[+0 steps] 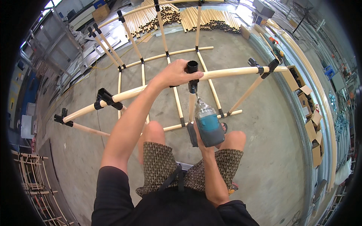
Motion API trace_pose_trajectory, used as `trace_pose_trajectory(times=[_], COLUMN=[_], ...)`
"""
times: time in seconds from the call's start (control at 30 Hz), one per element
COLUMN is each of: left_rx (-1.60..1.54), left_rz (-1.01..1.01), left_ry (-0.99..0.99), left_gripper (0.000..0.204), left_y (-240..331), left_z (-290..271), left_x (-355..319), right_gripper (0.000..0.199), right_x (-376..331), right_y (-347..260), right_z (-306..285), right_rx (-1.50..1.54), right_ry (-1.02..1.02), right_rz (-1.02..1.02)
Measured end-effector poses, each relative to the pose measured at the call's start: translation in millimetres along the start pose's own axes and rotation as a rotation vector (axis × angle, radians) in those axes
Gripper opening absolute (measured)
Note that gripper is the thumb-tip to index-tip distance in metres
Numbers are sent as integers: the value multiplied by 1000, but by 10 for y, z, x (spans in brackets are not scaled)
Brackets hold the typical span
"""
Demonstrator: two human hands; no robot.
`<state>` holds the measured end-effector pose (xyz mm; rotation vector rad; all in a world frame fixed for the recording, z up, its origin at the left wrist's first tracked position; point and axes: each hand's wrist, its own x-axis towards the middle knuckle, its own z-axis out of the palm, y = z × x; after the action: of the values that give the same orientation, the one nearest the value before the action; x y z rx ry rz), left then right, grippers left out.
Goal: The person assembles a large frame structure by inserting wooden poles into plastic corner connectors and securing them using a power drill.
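The left grip [176,73] clasped a black tubular joint [192,67] on a cream round rail [233,72]; the right grip [200,141] held a teal-and-black power drill [209,126], its bit [197,95] at the joint's lower sleeve.

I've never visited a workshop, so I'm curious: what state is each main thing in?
Black connector, upright, top end open
Left fingers, closed on that connector
Drill, held, aimed toward the connector; running unclear
Right fingers, closed around the drill
Pipe frame, standing
Cardboard boxes, open
Loose pipes, piled
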<state>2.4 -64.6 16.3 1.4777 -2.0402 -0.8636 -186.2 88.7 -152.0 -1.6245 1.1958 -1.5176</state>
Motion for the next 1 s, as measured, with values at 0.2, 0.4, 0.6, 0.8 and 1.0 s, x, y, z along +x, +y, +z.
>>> trace_pose_trajectory(times=[0.2, 0.4, 0.6, 0.8, 1.0], left_rx=[-10, 19, -140, -56, -15], left_rz=[32, -20, 104, 88, 104], left_ry=[91, 53, -12, 4, 22], left_gripper=[39, 33, 38, 40, 40], left_y=[-100, -5, 46, -14, 27], left_z=[90, 61, -10, 0, 20], left_x=[15, -31, -93, -103, -84], right_gripper=[14, 18, 22, 25, 20], right_x=[-120, -13, 67, 134, 78], right_y=[139, 127, -62, -120, 18], right_z=[-6, -54, -67, -172, 22], right_rx=[4, -275, -55, -193, -104], right_ry=[2, -52, 34, -113, -129], right_rz=[25, -151, 48, -190, -111])
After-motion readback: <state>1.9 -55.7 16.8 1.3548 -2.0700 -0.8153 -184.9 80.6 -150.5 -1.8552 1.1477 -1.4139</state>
